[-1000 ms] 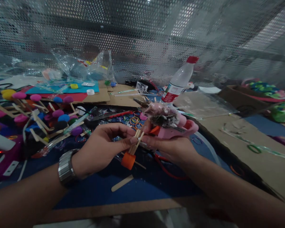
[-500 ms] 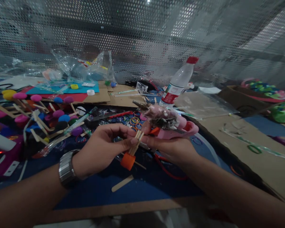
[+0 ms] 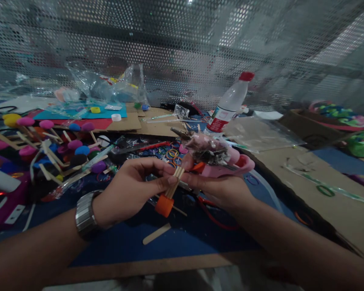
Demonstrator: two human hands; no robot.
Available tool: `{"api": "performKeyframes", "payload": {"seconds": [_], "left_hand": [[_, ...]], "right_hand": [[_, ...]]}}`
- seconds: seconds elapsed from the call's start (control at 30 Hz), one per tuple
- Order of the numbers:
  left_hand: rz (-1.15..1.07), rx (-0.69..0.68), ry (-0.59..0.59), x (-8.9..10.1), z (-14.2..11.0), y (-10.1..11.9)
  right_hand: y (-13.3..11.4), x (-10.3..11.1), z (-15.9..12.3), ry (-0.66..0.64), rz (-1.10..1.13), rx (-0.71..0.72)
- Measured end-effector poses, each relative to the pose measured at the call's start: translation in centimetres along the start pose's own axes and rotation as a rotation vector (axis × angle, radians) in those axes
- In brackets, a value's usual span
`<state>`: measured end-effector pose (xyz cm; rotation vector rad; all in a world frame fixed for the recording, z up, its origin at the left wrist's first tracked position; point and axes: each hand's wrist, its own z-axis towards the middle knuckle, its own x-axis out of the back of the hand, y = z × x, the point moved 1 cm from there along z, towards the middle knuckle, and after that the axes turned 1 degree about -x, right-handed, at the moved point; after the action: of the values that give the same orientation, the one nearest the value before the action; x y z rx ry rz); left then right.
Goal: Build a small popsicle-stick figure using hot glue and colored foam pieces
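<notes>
My left hand (image 3: 136, 182), with a metal watch on its wrist, pinches a small bundle of wooden craft sticks (image 3: 173, 186). An orange cap or block (image 3: 164, 205) sits at the lower end of the sticks, tilted toward me. Fingertips of my right hand (image 3: 215, 188) meet the sticks from the other side. That same hand is wrapped around a pink hot glue gun (image 3: 223, 167); its nozzle end is crusted with grey residue and points left. Below the hands a flat craft stick (image 3: 156, 234) lies on the blue surface (image 3: 118, 248).
Many coloured round caps on sticks (image 3: 81, 150) crowd the left side, near a purple device (image 3: 7, 202) with a red light. Rubber bands (image 3: 172, 154) lie behind my hands. A red-capped bottle (image 3: 229, 105) stands behind the glue gun. Cardboard (image 3: 309, 178) covers the right.
Both hands keep almost the same pose and grip. The sticks and orange piece shift only very slightly; nothing is let go or picked up.
</notes>
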<state>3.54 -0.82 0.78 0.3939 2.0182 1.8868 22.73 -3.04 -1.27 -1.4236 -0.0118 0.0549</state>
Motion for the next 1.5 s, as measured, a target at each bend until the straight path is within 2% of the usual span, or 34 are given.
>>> {"api": "performKeyframes", "payload": {"seconds": [0.63,1.0,1.17,1.33,1.5], "left_hand": [[-0.090,0.031,-0.016,0.21,0.16,-0.46],[-0.095,0.038,0.001,0.15,0.27,-0.31],[-0.124,0.036,0.000,0.08,0.24,-0.40],[-0.138,-0.001,-0.006,0.15,0.18,-0.54],[-0.153,0.004,0.006,0.13,0.24,-0.57]], "right_hand": [[-0.32,0.04,-0.08,-0.038,0.011,0.028],[-0.61,-0.23,-0.07,-0.003,-0.005,0.070],[-0.40,-0.03,0.09,0.004,-0.049,0.030],[-0.55,-0.14,0.13,-0.007,-0.013,0.066],[-0.51,-0.22,0.21,-0.012,0.005,0.021]]}}
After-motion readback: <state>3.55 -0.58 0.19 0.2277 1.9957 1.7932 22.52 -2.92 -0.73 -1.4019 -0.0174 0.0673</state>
